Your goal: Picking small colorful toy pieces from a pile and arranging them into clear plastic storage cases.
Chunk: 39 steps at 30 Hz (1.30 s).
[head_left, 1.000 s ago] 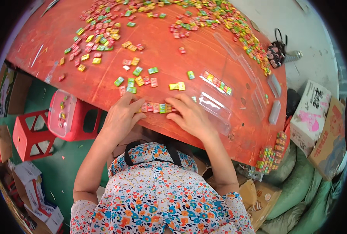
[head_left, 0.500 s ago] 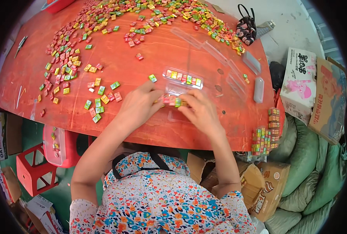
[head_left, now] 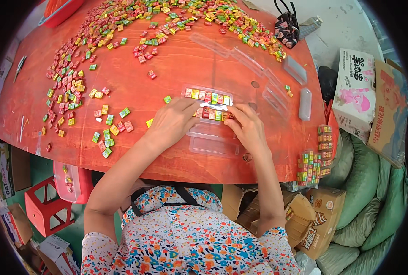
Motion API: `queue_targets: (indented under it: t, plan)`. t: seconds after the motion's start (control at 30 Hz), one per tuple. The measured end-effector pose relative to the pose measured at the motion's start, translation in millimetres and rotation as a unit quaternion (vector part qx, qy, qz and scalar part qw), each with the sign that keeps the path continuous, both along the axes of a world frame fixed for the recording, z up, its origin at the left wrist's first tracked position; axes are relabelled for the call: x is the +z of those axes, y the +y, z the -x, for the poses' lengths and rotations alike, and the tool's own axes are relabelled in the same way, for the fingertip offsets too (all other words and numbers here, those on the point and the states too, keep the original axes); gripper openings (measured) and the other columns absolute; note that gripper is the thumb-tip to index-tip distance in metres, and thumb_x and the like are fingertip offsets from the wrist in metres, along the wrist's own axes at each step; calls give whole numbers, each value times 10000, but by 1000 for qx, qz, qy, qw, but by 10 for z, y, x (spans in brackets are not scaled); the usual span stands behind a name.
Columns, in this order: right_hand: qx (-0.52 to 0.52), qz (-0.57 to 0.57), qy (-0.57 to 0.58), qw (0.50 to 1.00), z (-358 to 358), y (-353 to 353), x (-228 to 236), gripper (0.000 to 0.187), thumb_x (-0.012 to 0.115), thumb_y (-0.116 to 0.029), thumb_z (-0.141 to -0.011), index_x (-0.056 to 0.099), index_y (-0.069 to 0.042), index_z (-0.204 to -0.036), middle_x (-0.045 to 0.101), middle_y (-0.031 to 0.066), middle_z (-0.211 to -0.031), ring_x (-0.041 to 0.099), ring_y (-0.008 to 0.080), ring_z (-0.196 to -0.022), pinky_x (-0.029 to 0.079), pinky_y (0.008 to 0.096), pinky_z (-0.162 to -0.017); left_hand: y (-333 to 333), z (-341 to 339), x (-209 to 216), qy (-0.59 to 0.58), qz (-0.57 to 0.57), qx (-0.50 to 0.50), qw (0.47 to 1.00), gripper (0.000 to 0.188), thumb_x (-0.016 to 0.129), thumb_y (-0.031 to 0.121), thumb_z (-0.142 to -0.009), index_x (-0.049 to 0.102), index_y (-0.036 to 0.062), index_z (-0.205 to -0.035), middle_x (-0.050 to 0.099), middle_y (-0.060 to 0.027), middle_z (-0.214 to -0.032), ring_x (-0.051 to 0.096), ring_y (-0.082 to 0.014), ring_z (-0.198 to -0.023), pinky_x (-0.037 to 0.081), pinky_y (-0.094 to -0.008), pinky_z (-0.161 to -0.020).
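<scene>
My left hand (head_left: pixel 173 120) and my right hand (head_left: pixel 249 127) press the two ends of a row of small, colourful wrapped sweets (head_left: pixel 210 113) between them. This row lies at a clear plastic case (head_left: pixel 213 130), just nearer than a second row of sweets (head_left: pixel 207 96) lined up in its far part. The left fingertips are partly hidden behind the hand. On the right, thumb and forefinger close around the row's end. A single green sweet (head_left: pixel 168 99) lies beyond my left hand, and a yellow one (head_left: pixel 149 123) lies beside it.
A large heap of sweets (head_left: pixel 176 18) spreads over the far side of the red table (head_left: pixel 135 160), with scattered ones at the left. Clear plastic cases (head_left: pixel 275 98) lie at the right. Stacked packed sweets (head_left: pixel 309 166) stand at the right edge, near cardboard boxes (head_left: pixel 353 94).
Both hands have carried the nearer row of sweets slightly away from me, to the case beside the far row. The row now lies straight, with its faces showing. The view has shifted a little.
</scene>
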State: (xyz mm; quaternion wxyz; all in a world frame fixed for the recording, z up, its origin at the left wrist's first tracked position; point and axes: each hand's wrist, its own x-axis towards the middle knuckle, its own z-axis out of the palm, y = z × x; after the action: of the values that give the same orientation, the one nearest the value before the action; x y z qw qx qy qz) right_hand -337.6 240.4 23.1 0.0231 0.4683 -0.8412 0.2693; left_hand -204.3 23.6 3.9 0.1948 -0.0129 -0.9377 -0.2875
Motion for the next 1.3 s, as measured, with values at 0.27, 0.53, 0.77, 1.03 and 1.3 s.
queue_targets:
  t: [0.27,0.53,0.77,1.03,1.3]
  plan:
    - [65,-67,24,995,-142,27,-144,575,599,-311,-960,449,-5,-1424,433,196,-1479,413,342,-1373,307,474,-1148,218,52,-36,-39,140,-48,988,960,623,645,-802,415,-43,-1438,386,-196,-1527,321,-314,-1443,229,-442,-1201]
    - [74,-171,47,981,-244,-1,-186,646,477,-375,-1013,315,6,-1509,286,206,-1582,265,317,-1478,143,493,-1216,265,-54,-212,-43,127,-48,990,1022,473,749,-839,390,-66,-1450,324,-216,-1563,219,-309,-1497,159,-444,-1219]
    - [89,-92,73,989,-470,-382,106,535,559,-272,-988,449,-1,-1436,450,206,-1483,403,334,-1402,268,478,-1178,58,-660,96,-8,82,60,995,864,643,569,-842,433,-39,-1420,376,-217,-1529,336,-365,-1435,223,-497,-1196]
    - [264,25,10,964,-1052,-1518,76,345,714,-124,-852,632,-39,-1176,655,138,-1160,619,333,-1069,495,420,-913,-481,-1956,180,3,24,317,948,262,697,129,-830,629,-1,-1048,625,-137,-997,608,-321,-945,508,-395,-828]
    - [268,-3,3,963,-1181,-1800,-85,308,718,-104,-830,620,-30,-1112,650,140,-1113,618,335,-1027,498,418,-876,-326,-1972,29,9,134,313,940,224,697,100,-806,641,9,-1002,580,-96,-914,587,-271,-841,512,-368,-725]
